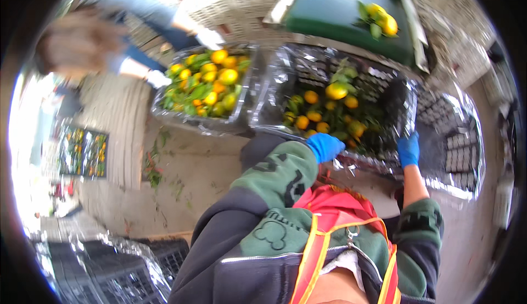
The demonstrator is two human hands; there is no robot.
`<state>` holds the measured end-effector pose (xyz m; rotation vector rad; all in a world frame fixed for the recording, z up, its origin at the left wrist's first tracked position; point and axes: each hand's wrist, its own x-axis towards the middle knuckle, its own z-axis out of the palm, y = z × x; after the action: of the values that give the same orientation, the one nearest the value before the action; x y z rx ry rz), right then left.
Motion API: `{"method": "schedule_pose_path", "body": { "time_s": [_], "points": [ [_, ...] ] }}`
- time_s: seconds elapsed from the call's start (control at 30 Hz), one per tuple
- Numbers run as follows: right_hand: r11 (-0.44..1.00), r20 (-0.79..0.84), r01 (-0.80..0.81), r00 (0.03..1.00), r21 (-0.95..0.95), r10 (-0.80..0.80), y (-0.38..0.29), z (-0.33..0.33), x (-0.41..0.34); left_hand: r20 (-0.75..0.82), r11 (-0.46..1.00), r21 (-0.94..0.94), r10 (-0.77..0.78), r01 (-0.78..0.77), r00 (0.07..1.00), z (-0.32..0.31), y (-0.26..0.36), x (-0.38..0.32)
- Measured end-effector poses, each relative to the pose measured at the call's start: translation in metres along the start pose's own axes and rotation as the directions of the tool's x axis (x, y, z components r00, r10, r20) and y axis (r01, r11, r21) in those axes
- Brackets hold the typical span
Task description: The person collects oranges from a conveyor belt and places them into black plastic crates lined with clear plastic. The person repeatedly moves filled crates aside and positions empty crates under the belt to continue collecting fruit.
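In front of me stands a black plastic crate (271, 94) with a clear plastic liner, partly filled with orange citrus fruit (336, 91) on leafy stems. My left hand (325, 147), in a blue glove, is closed over the near rim of this crate. At its right end, my right hand (408, 149), also gloved in blue, grips the lined rim with the arm stretched forward. The fingertips of both hands are partly hidden. Another lined crate (457, 143) adjoins on the right, its dark inside showing the slatted wall.
A green conveyor belt (329, 11) ends above the crate, carrying a few fruits (383, 17). At left, a co-worker's white-gloved hands (210, 38) touch a full fruit crate (201, 85). Stacked cardboard (115, 127), floor leaves (154, 172) and a lined crate (103, 271) are also left.
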<state>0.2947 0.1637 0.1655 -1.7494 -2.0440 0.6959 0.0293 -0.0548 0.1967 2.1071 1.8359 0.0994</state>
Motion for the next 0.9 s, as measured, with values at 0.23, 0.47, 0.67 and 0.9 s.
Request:
{"method": "schedule_pose_path", "body": {
  "time_s": [0.23, 0.47, 0.67, 0.9],
  "points": [
    [0.991, 0.022, -0.101, 0.994, -0.087, 0.103, -0.009, 0.001, 0.002, 0.037, 1.000, 0.010, 0.022, -0.022, 0.999, 0.000, -0.002, 0.003],
    [0.998, 0.010, -0.005, 1.000, -0.067, 0.005, -0.033, -0.025, -0.021, 0.080, 0.996, -0.090, 0.022, -0.014, 0.997, 0.002, -0.008, 0.003],
    [0.997, -0.101, -0.076, 0.992, -0.027, 0.073, -0.041, -0.025, -0.021, 0.106, 0.994, -0.113, 0.007, 0.005, 0.994, 0.000, -0.006, 0.011],
    [0.979, 0.033, -0.149, 0.989, 0.139, 0.146, -0.039, -0.025, -0.019, 0.148, 0.994, -0.089, -0.051, 0.065, 0.988, 0.002, -0.010, 0.008]
  ]
}}
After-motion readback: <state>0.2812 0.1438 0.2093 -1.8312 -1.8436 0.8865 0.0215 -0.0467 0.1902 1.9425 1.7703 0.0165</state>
